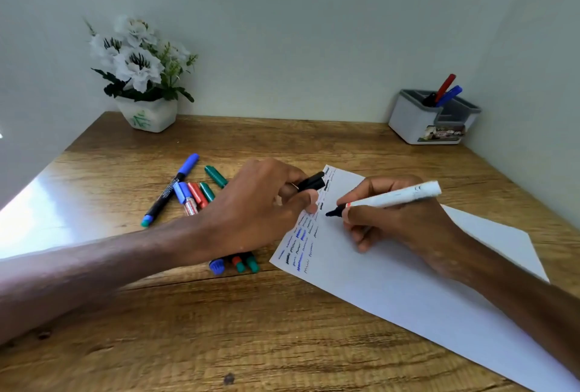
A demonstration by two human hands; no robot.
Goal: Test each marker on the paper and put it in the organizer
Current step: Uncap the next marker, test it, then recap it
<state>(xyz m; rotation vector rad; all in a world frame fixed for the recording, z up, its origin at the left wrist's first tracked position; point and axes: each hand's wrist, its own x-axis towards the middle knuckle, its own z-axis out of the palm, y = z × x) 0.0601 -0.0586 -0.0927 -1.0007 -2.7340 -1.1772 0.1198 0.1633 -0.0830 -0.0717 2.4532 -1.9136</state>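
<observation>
A person sits at a wooden table (282, 344), seen from above. The right hand (398, 225) pinches a white marker (395, 196) in a writing grip, its black tip pointing left and down at the paper (392, 291); whether the tip touches the sheet cannot be told. Just left of that tip, the left hand (260, 206) curls its fingers around the black cap (311, 182), with one fingertip resting at the paper's left edge. Rows of test scribbles (301, 241) run along that edge, between the two hands. Loose markers (194, 193), blue, red and green, lie under and beside the left wrist. The organizer (414, 123) stands well apart in the far right corner, holding three markers. A flower pot (147, 115) stands far left.
</observation>
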